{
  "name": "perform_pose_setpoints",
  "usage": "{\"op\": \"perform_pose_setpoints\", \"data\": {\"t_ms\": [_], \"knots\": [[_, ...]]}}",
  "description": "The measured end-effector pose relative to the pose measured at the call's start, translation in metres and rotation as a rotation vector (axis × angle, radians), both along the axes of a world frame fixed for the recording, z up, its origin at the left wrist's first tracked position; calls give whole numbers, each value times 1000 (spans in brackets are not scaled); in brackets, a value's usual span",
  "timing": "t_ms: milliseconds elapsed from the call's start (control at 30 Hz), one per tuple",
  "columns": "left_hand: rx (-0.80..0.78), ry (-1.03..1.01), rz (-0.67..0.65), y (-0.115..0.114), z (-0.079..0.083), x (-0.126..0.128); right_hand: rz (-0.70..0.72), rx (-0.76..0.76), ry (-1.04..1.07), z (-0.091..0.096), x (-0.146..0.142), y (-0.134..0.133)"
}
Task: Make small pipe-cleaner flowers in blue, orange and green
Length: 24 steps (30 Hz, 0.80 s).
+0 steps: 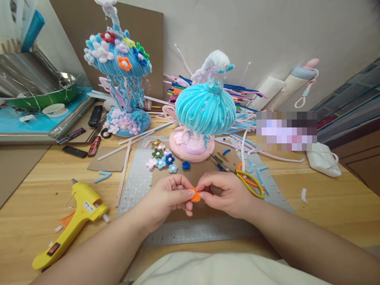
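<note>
Over the brown board, an orange pipe-cleaner flower (pixel 196 195) is pinched between both hands. My left hand (pixel 172 194) grips its left side with thumb and fingers. From the right, the fingertips of my right hand (pixel 224 194) close on its edge. Just beyond lie several small finished flowers (pixel 160 161) in blue, pink and green, with a dark blue flower (pixel 186 165) a little apart. Behind them stands a turquoise jellyfish-shaped lamp (pixel 206 109) made of pipe cleaners on a round pink base (pixel 191 152).
A yellow glue gun (pixel 83 213) lies at the left. Yellow-handled scissors (pixel 252 184) rest right of my hands on the grey cutting mat (pixel 190 232). A flower-covered blue lamp (pixel 118 59) stands at the back left. Loose pipe cleaners (pixel 246 89) pile up behind.
</note>
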<state>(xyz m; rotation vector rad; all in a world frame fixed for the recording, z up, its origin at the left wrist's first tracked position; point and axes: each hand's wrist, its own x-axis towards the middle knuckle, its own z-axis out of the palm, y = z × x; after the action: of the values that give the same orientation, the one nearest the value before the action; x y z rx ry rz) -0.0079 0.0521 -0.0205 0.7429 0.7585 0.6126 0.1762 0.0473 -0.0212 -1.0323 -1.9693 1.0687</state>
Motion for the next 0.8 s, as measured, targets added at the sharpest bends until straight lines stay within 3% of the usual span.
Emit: {"op": "perform_pose_setpoints", "data": {"t_ms": [100,367,800], "knots": [[-35,-22,-23,-1,-1,0,-6,119,-24,-2,-2,0],[-20,-31,-49,-2,-7,1,-6,252,-83,-5,-5,-3],[-16,-46,-9,-3,-6,3,-54,223,-114,-9,-6,-3]]}}
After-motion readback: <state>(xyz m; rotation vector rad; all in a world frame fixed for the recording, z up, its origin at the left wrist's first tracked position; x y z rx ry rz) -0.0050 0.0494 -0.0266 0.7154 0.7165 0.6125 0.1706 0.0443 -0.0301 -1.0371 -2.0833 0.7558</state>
